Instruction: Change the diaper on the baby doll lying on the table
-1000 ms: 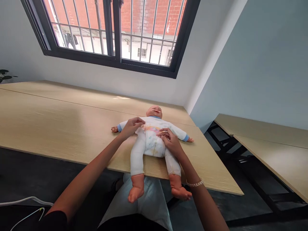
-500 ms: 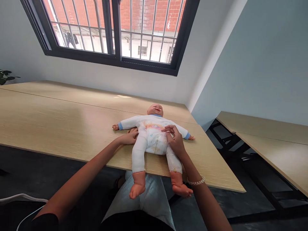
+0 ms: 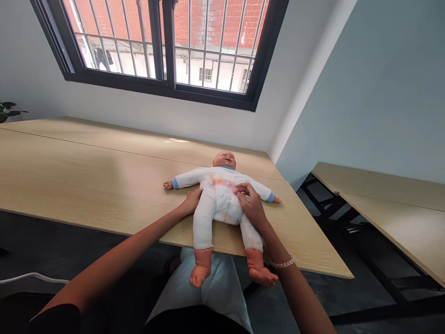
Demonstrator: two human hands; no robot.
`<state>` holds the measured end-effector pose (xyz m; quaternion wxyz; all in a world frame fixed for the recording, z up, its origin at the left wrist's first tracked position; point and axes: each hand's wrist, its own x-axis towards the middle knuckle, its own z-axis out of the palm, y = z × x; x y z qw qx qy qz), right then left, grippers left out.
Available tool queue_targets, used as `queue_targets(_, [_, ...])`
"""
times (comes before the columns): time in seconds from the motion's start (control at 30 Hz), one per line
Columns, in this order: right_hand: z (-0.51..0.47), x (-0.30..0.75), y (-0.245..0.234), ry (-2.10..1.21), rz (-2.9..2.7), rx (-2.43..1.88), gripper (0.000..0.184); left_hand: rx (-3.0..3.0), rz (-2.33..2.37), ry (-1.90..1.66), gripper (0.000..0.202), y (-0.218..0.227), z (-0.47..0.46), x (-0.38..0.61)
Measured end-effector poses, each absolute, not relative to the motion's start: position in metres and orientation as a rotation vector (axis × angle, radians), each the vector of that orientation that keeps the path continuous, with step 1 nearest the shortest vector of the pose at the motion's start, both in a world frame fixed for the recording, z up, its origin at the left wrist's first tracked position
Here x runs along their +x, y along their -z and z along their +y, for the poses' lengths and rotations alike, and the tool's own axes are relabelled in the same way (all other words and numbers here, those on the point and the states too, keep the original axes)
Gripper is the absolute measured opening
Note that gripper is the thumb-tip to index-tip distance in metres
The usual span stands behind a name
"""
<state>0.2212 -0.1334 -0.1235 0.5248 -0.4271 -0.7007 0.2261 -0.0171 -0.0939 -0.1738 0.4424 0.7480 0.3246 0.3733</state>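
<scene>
A baby doll [image 3: 203, 225] lies on its back on the wooden table [image 3: 139, 185], head away from me and feet past the near edge. It wears white clothes with blue cuffs, and a white diaper [image 3: 227, 208] with a coloured waist print covers its hips. My left hand [image 3: 192, 202] is closed against the doll's hip on the left side; its fingertips are hidden there. On the other side, my right hand [image 3: 252, 204] rests at the waist, its bent fingers and thumb closed on the diaper's upper edge.
A barred window [image 3: 167, 86] is set in the wall behind the table. To the right stands another wooden table [image 3: 392, 208] on a black frame. Plant leaves [image 3: 9, 111] show at far left, and a white cable [image 3: 31, 276] runs at lower left.
My left hand has moved slightly right and in against the hip, its fingers more tucked away. The doll's leg on that side has shifted a little right. My right hand has barely moved.
</scene>
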Motion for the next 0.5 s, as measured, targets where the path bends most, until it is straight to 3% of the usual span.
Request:
queue_targets(0.13, [-0.132, 0.221, 0.125, -0.526, -1.689, -1.029, 0.018, 1.692, 0.886, -1.218, 0.057, 0.168, -0.1, -0.008])
queue_targets(0.33, [-0.132, 0.219, 0.126, -0.513, -1.752, -1.036, 0.017, 1.534, 1.125, -1.316, 0.039, 0.164, -0.097, -0.022])
queue_targets(0.5, [-0.13, 0.22, 0.129, -0.477, -1.819, -1.015, 0.016, 1.654, 1.079, -1.113, 0.061, 0.161, -0.093, -0.034])
